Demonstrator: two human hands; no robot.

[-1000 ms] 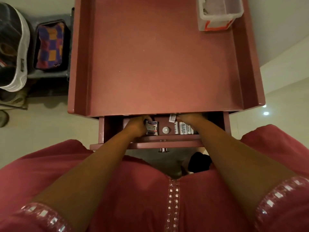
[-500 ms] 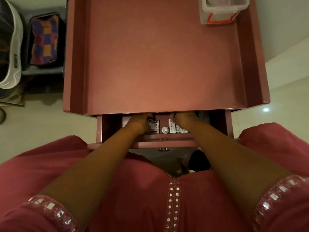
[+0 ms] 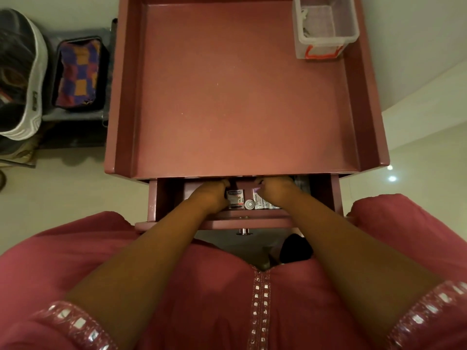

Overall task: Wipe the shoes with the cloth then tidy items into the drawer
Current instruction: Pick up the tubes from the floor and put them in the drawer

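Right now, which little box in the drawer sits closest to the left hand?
The dark-labelled box, touching the left hand. The white box with purple print lies past the round cap, nearer the right hand.

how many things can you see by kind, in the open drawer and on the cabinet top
small boxes in the drawer: 2 plainly showing, one with a dark label and one white and purple; more behind the right hand are too hidden to count
round white disc: 1
clear plastic tub on the cabinet top: 1
total: 4
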